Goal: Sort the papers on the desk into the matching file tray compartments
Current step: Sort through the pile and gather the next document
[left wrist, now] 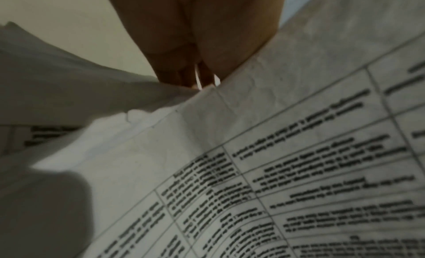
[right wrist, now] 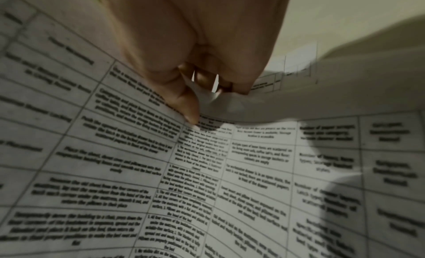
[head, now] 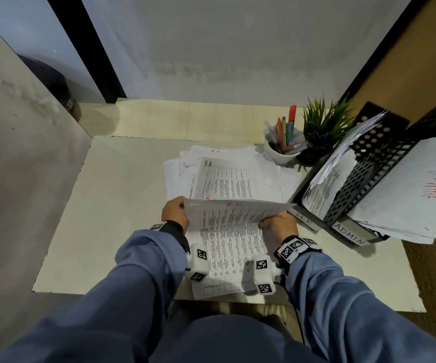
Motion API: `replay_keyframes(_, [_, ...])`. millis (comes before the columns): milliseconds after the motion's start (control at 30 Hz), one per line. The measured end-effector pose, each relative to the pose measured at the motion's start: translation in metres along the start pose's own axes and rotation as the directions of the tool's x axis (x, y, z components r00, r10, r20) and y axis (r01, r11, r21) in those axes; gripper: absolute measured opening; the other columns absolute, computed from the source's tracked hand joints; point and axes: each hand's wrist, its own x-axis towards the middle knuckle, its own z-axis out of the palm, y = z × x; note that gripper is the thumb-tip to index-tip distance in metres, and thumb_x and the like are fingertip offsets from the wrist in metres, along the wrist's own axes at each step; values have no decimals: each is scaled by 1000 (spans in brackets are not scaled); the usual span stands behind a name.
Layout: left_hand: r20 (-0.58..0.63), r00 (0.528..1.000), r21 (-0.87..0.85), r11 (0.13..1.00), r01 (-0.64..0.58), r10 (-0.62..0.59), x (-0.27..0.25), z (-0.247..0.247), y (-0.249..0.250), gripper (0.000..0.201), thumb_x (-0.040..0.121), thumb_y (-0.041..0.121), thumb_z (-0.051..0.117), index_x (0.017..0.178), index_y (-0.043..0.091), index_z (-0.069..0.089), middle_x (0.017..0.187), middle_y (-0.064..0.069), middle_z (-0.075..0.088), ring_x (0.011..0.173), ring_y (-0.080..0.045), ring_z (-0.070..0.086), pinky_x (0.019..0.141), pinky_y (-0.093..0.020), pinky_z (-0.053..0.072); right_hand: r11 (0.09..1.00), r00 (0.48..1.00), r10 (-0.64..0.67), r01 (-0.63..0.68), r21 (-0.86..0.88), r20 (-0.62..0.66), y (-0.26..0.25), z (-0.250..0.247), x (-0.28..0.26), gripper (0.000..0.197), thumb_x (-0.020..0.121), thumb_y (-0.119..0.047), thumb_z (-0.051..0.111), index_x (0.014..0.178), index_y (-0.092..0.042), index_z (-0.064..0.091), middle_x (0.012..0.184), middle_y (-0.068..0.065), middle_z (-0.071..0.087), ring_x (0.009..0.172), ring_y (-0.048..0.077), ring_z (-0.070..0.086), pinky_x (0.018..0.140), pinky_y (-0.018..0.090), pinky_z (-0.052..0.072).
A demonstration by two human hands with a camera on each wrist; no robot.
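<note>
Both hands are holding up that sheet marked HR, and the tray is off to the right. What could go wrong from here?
1. The held sheet is limp and bows between the left hand and right hand; it could crease or catch on the file tray.
2. The HR label and ADMIN label sit close together, so a misfile is possible.
3. The tray's papers already overhang; pushing in could dislodge them.

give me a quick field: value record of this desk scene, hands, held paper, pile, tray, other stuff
left hand: grips the left edge of the held sheet
right hand: grips the right edge of the same sheet
held sheet: printed table, red "HR" at top, lifted off the desk
paper pile: loose on the desk behind the sheet, top page marked "HR"
file tray: black perforated, labels "HR" and "ADMIN", papers already in it
pen cup: white, beside the plant
</note>
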Motion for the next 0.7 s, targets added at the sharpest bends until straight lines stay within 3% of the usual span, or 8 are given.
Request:
replay_keyframes(67, [-2, 1000, -52, 999, -4, 4, 0, 0, -4, 41, 75, -2, 38, 43, 21, 51, 53, 2, 40, 66, -21, 32, 59, -27, 25, 1000, 1000, -9, 9, 1, 0, -3, 0, -4, 31, 70, 30, 50, 65, 1, 58, 53, 7, 59, 61, 21, 51, 40, 12, 44])
replay_keyframes(167, [98, 995, -44, 999, 13, -8, -6, -4, -2, 55, 82, -15, 39, 45, 24, 49, 50, 1, 41, 56, -19, 35, 56, -22, 30, 999, 999, -35, 35, 37, -4, -7, 2, -10, 30, 70, 32, 48, 77, 7, 62, 43, 1, 58, 59, 20, 49, 37, 8, 42])
replay_keyframes(233, [91, 996, -23, 1000, 12, -10, -8, -9, -6, 38, 77, -14, 47, 54, 17, 48, 59, -4, 49, 60, -18, 47, 62, -21, 41, 997, 999, -44, 46, 61, -29, -9, 3, -13, 33, 71, 33, 45, 92, 14, 62, 49, 5, 55, 58, 20, 47, 36, 8, 40])
replay_keyframes(267, [100, 995, -73, 997, -2, 9, -8, -11, -9, 31, 74, -13, 48, 58, 13, 56, 67, -8, 57, 69, -22, 55, 70, -27, 48, 995, 998, -45, 49, 82, -40, -10, 3, -14, 34, 72, 33, 43, 95, 15, 61, 48, 4, 54, 57, 20, 46, 35, 8, 39])
replay_keyframes(367, [78, 997, -205, 979, -3, 19, -5, -13, -18, 31, 78, -20, 54, 80, 4, 74, 81, -14, 68, 81, -28, 61, 84, -43, 52, 996, 998, -49, 53, 78, -44, -12, 2, -14, 28, 73, 32, 43, 85, 15, 61, 44, 4, 55, 57, 20, 44, 35, 7, 39])
replay_keyframes(500, [110, 990, -274, 960, -52, 85, -4, -17, -18, 45, 70, -23, 60, 65, 18, 76, 90, -23, 68, 86, -31, 62, 91, -56, 50, 998, 997, -44, 46, 43, -60, -10, 1, -9, 23, 73, 28, 50, 89, 18, 63, 68, 6, 57, 64, 24, 51, 38, 8, 43])
replay_keyframes(600, [155, 985, -255, 966, -34, 75, -7, -21, -9, 40, 69, -27, 60, 72, 11, 72, 93, -24, 65, 88, -31, 60, 93, -57, 48, 993, 996, -77, 81, 83, -45, -13, 1, -9, 31, 75, 29, 47, 96, 12, 63, 68, 5, 56, 66, 26, 50, 38, 9, 42])
replay_keyframes(700, [187, 979, -257, 966, -26, 76, -8, -22, -2, 38, 70, -30, 55, 72, 6, 64, 85, -18, 62, 84, -29, 55, 80, -43, 52, 981, 995, -92, 97, 167, -38, -18, 2, -9, 29, 74, 31, 45, 76, 6, 59, 47, 3, 58, 59, 20, 44, 36, 10, 40])
